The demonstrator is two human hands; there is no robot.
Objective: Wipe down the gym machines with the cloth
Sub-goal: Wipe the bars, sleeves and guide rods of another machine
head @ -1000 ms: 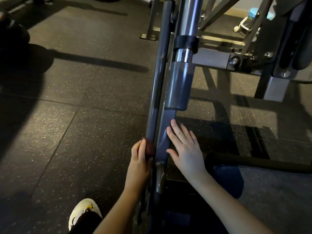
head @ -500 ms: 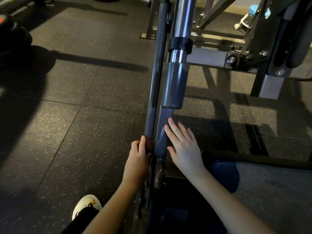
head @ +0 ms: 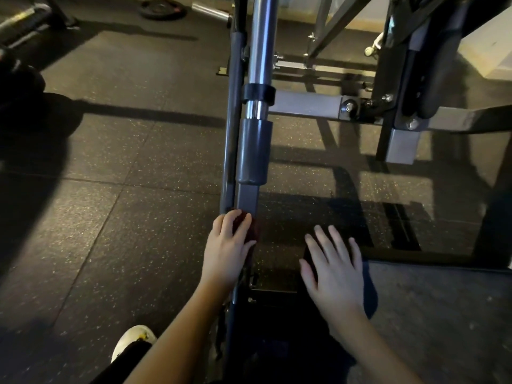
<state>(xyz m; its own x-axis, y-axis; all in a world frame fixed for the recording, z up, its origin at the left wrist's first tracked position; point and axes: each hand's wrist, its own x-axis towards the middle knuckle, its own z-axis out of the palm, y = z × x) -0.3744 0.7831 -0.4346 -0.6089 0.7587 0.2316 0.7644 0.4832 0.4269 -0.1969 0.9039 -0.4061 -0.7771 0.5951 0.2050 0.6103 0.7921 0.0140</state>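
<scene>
A grey gym machine arm (head: 247, 199) runs up the middle of the view, with a dark sleeve and a chrome bar (head: 260, 37) above it. My left hand (head: 227, 250) grips a small dark red cloth (head: 250, 230) against the lower part of this arm. My right hand (head: 333, 268) hovers to the right of the arm with its fingers spread and straight, holding nothing and touching nothing that I can see.
The machine's frame and crossbar (head: 304, 105) stand at the upper right. A weight plate (head: 163, 9) lies on the rubber floor at the top left. A grey mat (head: 443, 314) lies at the lower right. My white shoe (head: 133, 339) is at the bottom.
My right hand has come off the machine arm and moved to the right. My left hand has shifted across with the cloth onto the square part of the arm.
</scene>
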